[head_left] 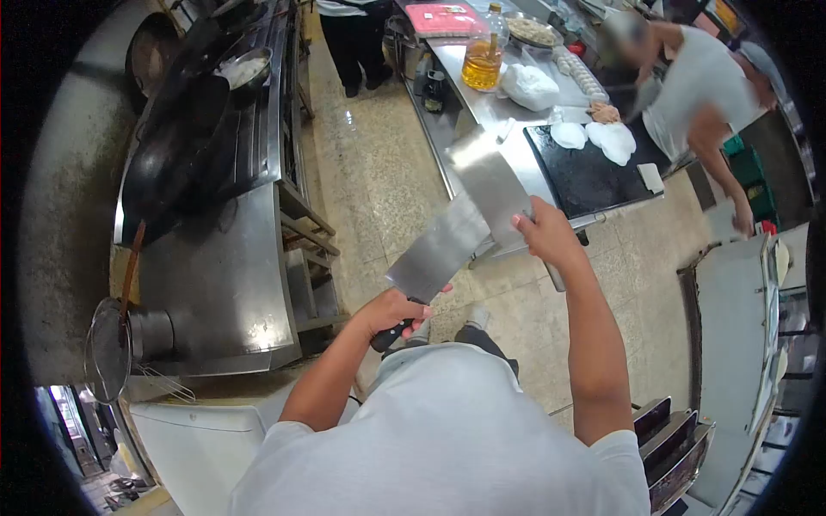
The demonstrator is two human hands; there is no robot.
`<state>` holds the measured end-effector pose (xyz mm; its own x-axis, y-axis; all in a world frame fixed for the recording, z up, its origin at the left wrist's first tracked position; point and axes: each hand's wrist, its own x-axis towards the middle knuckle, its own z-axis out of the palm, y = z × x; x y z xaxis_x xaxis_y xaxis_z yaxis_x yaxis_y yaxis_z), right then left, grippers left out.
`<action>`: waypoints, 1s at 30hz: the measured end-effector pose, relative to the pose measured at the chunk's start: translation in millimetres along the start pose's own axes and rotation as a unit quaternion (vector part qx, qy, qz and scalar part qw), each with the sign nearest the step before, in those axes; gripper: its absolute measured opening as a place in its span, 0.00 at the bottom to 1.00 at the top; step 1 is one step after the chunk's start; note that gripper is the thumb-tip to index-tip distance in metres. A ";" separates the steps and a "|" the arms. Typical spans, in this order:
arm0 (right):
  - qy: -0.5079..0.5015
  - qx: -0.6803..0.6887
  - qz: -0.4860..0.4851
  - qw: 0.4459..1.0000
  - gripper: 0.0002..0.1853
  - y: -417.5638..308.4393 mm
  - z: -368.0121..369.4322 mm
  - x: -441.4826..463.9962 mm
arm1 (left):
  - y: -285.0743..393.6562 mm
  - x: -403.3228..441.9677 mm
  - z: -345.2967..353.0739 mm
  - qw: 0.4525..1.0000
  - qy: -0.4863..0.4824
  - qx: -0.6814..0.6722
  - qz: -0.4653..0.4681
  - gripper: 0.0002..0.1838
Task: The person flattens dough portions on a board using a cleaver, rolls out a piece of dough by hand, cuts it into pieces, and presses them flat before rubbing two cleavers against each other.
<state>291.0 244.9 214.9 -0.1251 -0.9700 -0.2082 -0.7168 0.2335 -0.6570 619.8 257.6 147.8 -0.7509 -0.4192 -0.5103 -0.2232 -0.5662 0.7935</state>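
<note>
My left hand (398, 315) is wrapped round the black handle of a cleaver (437, 249), whose broad blade points up and to the right. In my right hand (547, 234) is a second cleaver (492, 191), gripped where handle and blade meet, its blade pointing up and left. The two blades cross in front of my body, the right one overlapping the left one's upper end. Whether they touch, I cannot tell. Beyond my right hand, a black cutting board (578, 178) lies on the steel table with white rounded pieces (612, 143) on it.
On the table stand an oil jug (483, 58), a white plastic bag (529, 87) and a pink tray (443, 19). A wok (176, 155) sits on the stove at left, with a strainer (108, 351) nearby. A co-worker (710, 82) bends at right; another person (354, 39) stands ahead.
</note>
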 end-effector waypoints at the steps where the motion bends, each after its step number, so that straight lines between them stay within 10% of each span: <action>1: 0.014 -0.028 -0.052 0.998 0.18 0.5 4.6 0.2 | -2.1 2.0 1.7 1.000 0.003 -0.007 0.005 0.34; 30: -0.059 -0.173 -0.067 0.981 0.19 -45.2 34.9 12.8 | -41.5 3.5 -12.2 0.999 -0.006 -0.050 -0.016 0.33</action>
<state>345.7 224.3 216.6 0.0521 -0.9710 -0.2332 -0.9137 0.0478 -0.4035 634.0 270.9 109.1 -0.7523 -0.3913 -0.5300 -0.1838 -0.6478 0.7393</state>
